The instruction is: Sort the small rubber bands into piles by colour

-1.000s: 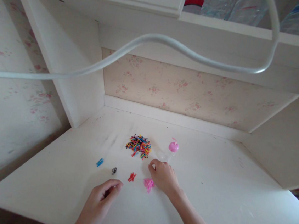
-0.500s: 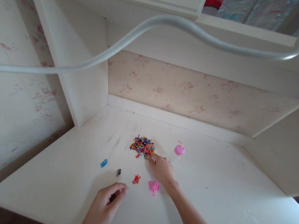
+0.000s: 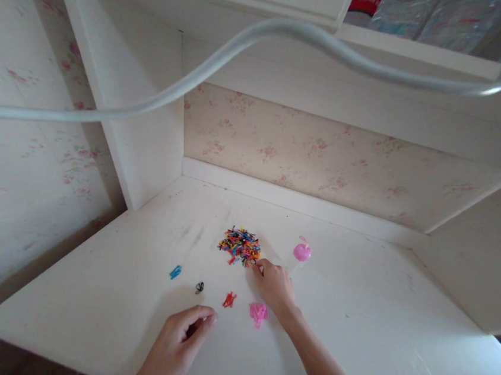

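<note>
Our right hand [image 3: 272,284] has reached the pile of coloured bands [image 3: 241,246], so picking seems possible (its grip we cannot tell). At near left, our left hand [image 3: 181,336] has fingertips together.

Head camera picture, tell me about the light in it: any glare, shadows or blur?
In the head view, a bright glint marks the right bend of the thick white cable; head view again, a soft shadow lies on the smooth white desktop beside the bare left hand; in that same head view, the heap of tiny multicoloured bands is too soft to separate every strand.
</note>
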